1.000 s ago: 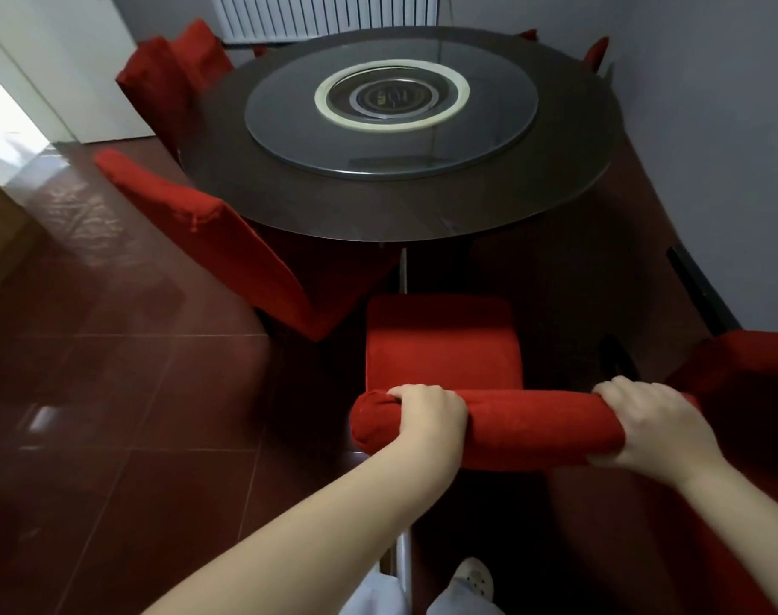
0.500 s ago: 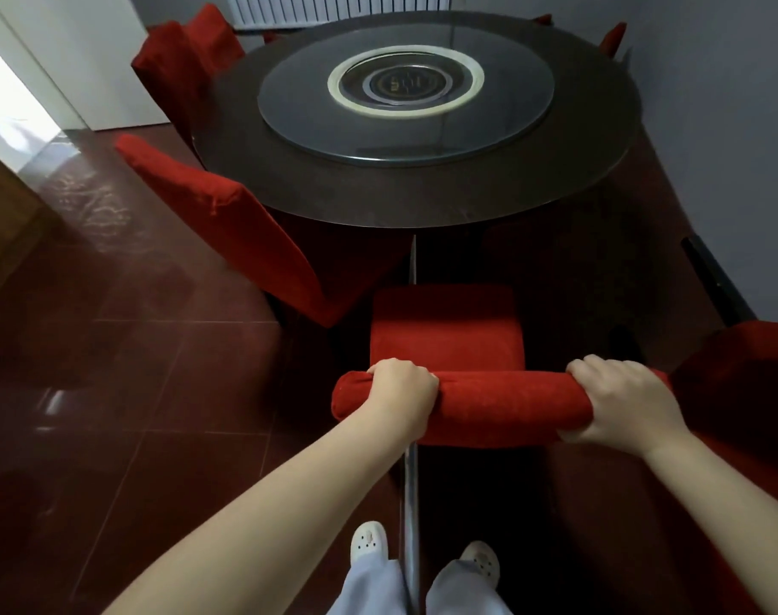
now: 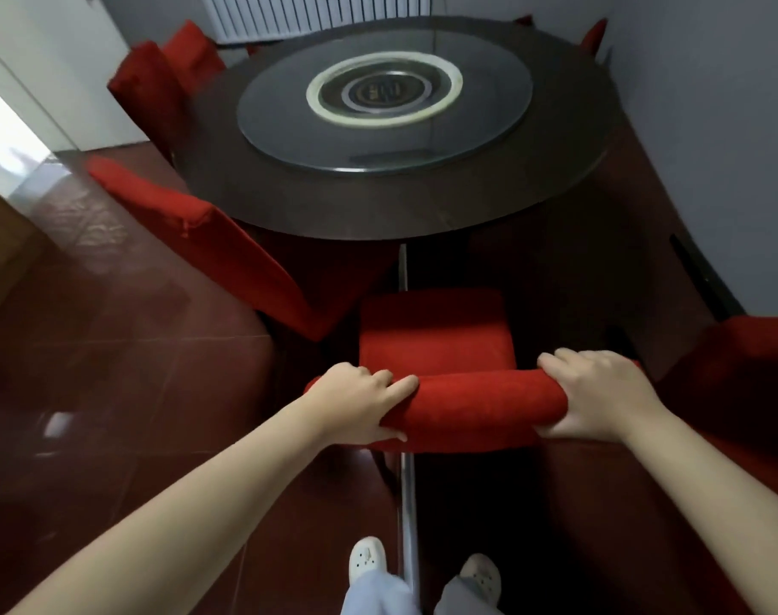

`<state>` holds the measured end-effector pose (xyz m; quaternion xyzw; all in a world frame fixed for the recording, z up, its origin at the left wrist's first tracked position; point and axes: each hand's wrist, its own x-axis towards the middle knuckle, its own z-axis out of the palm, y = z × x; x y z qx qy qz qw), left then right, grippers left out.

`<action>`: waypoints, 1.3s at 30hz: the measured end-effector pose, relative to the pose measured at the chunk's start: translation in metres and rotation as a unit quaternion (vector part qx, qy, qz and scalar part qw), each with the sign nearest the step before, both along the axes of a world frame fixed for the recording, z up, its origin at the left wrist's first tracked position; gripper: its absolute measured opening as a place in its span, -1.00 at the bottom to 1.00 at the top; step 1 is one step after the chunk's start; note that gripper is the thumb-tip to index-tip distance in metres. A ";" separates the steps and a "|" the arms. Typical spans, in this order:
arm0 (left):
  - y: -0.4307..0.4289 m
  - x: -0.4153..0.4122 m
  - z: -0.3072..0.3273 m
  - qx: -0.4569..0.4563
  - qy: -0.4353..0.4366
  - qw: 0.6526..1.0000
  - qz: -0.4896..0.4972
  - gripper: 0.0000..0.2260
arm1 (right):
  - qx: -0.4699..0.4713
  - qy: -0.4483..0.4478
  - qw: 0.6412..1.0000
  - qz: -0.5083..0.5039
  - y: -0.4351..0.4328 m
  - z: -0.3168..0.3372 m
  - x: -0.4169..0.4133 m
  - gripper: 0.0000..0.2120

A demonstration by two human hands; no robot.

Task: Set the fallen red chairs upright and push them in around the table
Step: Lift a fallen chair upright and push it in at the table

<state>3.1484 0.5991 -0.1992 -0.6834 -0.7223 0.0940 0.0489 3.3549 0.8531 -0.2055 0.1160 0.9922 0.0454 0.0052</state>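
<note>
**Q:** Report the surroundings, near to far.

**A:** The left shoe [image 3: 368, 559] and right shoe [image 3: 480, 574] stand on the dark red tiled floor [image 3: 112, 392]. There is 1 shoe on each side of a metal floor strip [image 3: 408, 494], which runs forward under the red chair [image 3: 436, 330]. A second chair [image 3: 742, 361] stands just beside the right hand [image 3: 595, 395], at the right frame edge. A third chair [image 3: 227, 255] sits at the near-left edge of the round dark table [image 3: 378, 210], with its back close to the held chair's seat. Whether the third chair is upright or tilted cannot be told. The table carries a glass turntable [image 3: 489, 126]. A fourth chair [image 3: 156, 82] stands at the table's far-left edge. A white radiator [image 3: 316, 13] lines the far wall.

**Q:** What has changed against 0.5 s ago?

**A:** The left hand [image 3: 356, 403] then sat inboard of the backrest's left end with its knuckles bunched. It now covers that end, with the forefinger stretched along the top. The right hand is at the right end, as before. The seat's front edge lies nearer the table rim.

**Q:** State the chair position and the hand condition.

**A:** The red chair stands upright at the table's near edge, with its seat facing the table. Whether the seat reaches under the rim cannot be told. The rolled backrest top [image 3: 471, 401] spans between the 2 hands. The left hand grasps its left end, fingers over the top and thumb on the near face. The right hand grasps its right end, wrapped the same way.
</note>
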 end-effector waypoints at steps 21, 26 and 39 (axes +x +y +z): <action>0.140 -0.182 0.098 0.049 -0.041 0.975 0.213 -0.31 | -0.057 -0.051 0.997 -0.002 0.156 0.109 -0.202 -0.38; 0.155 -0.195 0.102 0.039 -0.056 0.980 0.188 -0.33 | -0.079 -0.082 0.993 -0.027 0.163 0.121 -0.210 -0.45; 0.166 -0.197 0.114 0.001 -0.074 0.980 0.186 -0.38 | -0.164 -0.131 0.975 -0.077 0.168 0.136 -0.220 -0.52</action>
